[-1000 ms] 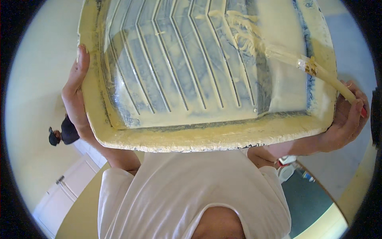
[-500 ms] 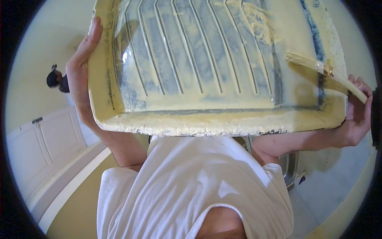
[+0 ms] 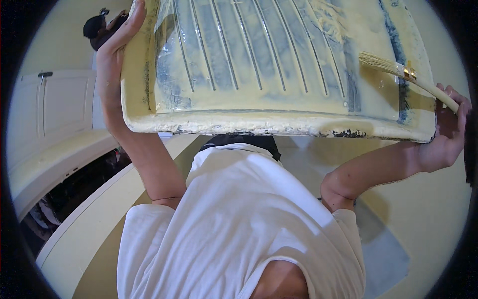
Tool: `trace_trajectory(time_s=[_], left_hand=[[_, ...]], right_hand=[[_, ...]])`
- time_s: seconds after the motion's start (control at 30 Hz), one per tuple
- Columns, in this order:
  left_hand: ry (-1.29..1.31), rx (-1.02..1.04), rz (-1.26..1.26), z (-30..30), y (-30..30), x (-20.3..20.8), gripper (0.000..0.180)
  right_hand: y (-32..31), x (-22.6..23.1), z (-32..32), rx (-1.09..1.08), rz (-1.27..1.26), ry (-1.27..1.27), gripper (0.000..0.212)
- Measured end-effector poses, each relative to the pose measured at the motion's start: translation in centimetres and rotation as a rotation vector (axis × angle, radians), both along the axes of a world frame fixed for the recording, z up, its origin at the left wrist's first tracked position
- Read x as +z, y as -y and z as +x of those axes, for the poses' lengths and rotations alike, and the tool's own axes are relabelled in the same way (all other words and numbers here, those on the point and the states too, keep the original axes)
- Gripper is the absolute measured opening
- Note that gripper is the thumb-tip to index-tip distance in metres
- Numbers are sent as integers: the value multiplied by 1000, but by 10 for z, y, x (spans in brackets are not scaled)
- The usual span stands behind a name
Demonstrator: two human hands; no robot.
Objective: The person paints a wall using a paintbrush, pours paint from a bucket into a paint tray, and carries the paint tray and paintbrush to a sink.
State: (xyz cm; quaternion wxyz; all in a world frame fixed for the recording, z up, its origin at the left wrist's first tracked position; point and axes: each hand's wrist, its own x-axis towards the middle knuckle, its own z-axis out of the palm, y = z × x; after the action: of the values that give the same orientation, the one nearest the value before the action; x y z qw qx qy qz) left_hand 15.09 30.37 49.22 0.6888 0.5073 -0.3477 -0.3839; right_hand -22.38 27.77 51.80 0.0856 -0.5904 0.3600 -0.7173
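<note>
A large paint tray (image 3: 279,125), thickly crusted with cream paint, is held up in front of me. Wet cream paint covers its ribbed slope and pools in the deeper end at the right. My left hand (image 3: 123,39) grips the tray's left side, thumb along the rim and the other fingers hidden. At the right edge my right hand (image 3: 452,112) pinches the pale handle of a paintbrush (image 3: 408,74). The brush's paint-coated bristles point left over the deep end. My right palm is against the tray's right corner; whether it bears weight I cannot tell.
Another person in a dark cap (image 3: 94,27) is beyond my left arm. White panelled doors (image 3: 67,104) stand at the left, above a dark opening (image 3: 84,192) with items inside. A pale ledge (image 3: 94,219) runs beside me on the left.
The tray has risen slightly in view, and the left hand with it. The background has shifted: the other person and doors appear higher, and the dark opening has come into view. Both grips look unchanged.
</note>
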Motion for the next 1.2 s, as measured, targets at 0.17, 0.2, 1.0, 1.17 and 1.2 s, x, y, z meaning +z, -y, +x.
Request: trace_trajectory(time_s=[0.17,0.2,1.0,1.17,1.2], left_hand=[[3,-17,36,0,-19,16,41],[-86,-14,14,-5,-20,17,40],[-149,-185,36,-77,-196,11,47],[-96,-64,3,-53,-126,53,45],[-80,-56,18,-59,-132,51,45]], right_hand=[[-16,17,0,-20,56,255,29],[-18,16,-1,-42,60,247,28],[-102,-65,-45,357,21,416,19],[2,-24,-15,445,63,414,22],[3,-22,-16,470,91,400,22]])
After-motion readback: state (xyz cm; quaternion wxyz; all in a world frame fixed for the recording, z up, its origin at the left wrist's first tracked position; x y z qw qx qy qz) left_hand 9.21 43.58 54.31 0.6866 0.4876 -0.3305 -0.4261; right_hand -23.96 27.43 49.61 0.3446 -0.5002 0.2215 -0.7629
